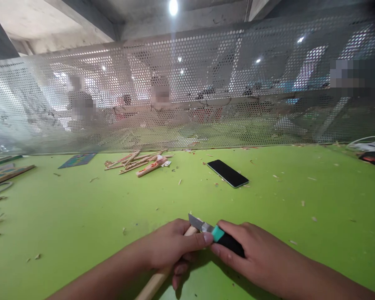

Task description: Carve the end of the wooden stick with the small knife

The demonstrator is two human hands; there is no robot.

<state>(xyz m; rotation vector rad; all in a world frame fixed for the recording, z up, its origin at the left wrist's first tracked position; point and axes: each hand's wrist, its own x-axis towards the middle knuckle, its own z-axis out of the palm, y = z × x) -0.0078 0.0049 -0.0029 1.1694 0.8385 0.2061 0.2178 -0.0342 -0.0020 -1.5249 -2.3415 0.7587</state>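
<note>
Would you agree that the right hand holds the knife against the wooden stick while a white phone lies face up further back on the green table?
Not quite: the phone is black, not white, as the head view shows. The rest holds: the right hand holds the knife against the wooden stick, which the left hand grips, and the phone lies further back on the green table.

text: none legible | labels: none | numbers: none

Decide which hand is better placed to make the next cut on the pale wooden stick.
Right hand: it holds the black-and-teal knife with its blade at the stick's tip, while the left hand grips the stick.
</note>
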